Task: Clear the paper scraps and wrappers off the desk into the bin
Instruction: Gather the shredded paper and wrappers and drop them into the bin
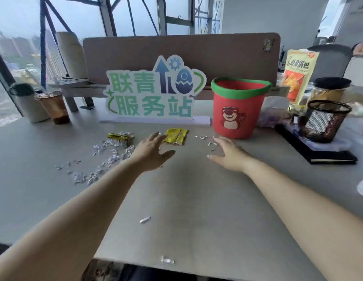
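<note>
Hovering empty and spread wide, the left hand point(151, 151) and right hand point(229, 154) are bracketing a crumpled yellow foil wrapper point(176, 136) just left of the red green-rimmed plastic bin point(237, 110); white paper scraps point(110, 158) are lying farther left, seemingly awaiting a sweep.

The left forearm point(75, 209) and the right forearm point(298, 199) are bare along all their visible length. The left hand point(151, 151) and the right hand point(229, 154) are bare as well. The right hand's fingers point(212, 157) end in short, pale nails. Below the near edge of the tabletop point(196, 199) lies a mottled brown-and-dark patch point(99, 270), perhaps clothing; it is too blurred to tell.
</note>
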`<state>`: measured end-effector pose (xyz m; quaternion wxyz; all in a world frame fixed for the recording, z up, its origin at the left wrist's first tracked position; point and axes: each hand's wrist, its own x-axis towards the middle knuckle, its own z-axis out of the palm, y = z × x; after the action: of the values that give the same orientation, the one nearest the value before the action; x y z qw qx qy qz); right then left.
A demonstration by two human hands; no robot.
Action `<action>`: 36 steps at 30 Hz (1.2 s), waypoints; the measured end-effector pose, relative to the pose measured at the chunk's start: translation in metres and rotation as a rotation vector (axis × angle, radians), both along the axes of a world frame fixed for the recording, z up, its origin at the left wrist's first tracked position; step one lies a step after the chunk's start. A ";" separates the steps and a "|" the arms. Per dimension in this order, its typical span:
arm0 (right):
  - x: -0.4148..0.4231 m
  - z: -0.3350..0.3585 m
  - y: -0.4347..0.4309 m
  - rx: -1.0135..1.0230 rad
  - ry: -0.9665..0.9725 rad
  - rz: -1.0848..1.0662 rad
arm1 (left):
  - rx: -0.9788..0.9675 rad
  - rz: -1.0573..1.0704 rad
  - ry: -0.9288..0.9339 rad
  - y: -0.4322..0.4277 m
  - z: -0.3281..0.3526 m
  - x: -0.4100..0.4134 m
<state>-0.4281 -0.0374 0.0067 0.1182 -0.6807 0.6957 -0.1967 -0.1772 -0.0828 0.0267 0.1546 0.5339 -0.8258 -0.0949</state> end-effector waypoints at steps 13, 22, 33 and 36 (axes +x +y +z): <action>0.016 -0.027 -0.052 0.114 0.151 -0.107 | 0.035 0.175 -0.184 -0.015 -0.053 0.029; 0.037 -0.020 -0.090 0.090 0.203 0.112 | -0.039 0.120 -0.151 -0.046 -0.054 0.024; 0.069 -0.027 -0.021 0.054 0.082 0.286 | -0.067 0.085 -0.088 0.016 -0.048 0.038; 0.080 -0.027 0.011 0.063 0.110 0.334 | -0.076 0.063 -0.093 0.048 -0.049 0.049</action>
<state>-0.3479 -0.0269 -0.0205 0.1323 -0.7924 0.5844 -0.1148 -0.1282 -0.0346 -0.0219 0.1391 0.5574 -0.8178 -0.0336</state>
